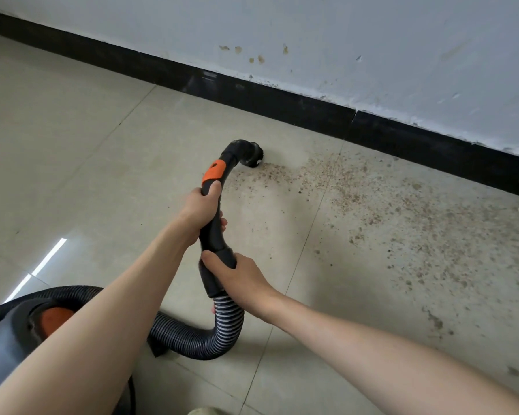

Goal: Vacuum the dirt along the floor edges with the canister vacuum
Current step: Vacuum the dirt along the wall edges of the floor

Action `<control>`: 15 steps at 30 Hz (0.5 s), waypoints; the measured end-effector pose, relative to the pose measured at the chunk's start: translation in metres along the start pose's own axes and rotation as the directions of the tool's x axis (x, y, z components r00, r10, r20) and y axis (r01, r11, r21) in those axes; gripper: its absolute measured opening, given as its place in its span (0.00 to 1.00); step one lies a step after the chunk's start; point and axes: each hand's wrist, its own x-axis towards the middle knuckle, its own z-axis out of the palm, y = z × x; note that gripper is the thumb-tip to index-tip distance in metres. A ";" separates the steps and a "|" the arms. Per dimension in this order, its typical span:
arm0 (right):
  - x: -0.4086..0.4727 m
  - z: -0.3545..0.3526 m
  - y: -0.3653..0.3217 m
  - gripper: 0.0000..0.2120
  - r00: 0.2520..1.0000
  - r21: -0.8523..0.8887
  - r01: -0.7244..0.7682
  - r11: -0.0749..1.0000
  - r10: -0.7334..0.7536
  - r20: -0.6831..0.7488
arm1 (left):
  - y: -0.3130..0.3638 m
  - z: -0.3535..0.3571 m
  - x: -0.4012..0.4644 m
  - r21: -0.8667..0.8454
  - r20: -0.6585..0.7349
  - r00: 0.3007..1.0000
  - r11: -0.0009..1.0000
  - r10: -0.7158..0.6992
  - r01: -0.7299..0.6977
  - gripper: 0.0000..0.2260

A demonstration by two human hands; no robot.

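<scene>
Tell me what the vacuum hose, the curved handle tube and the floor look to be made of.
Vacuum hose: flexible ribbed plastic, matte black, going by its corrugated rings and tight bend.
Curved handle tube: rigid moulded plastic, smooth black with an orange collar, probably.
Floor: glazed beige tile, judging by grout lines and a mirrored light streak.

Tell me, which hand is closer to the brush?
Left. The left hand grips the handle high up, just below the orange band, nearer the brush. The right hand holds lower, by the hose.
</scene>
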 end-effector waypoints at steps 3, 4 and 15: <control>-0.007 0.002 0.017 0.16 0.998 0.052 0.006 0.999 -0.003 -0.055 | -0.007 0.012 -0.006 0.041 0.039 0.999 0.999 0.020 -0.022 0.12; -0.009 0.002 0.022 0.16 0.997 0.063 0.011 0.998 -0.006 -0.077 | -0.009 0.015 -0.007 0.051 0.053 0.998 0.998 0.030 -0.033 0.12; -0.006 -0.002 0.017 0.13 0.995 0.063 0.058 0.996 -0.053 -0.079 | -0.003 0.021 -0.010 0.080 0.011 0.993 0.990 0.115 -0.116 0.11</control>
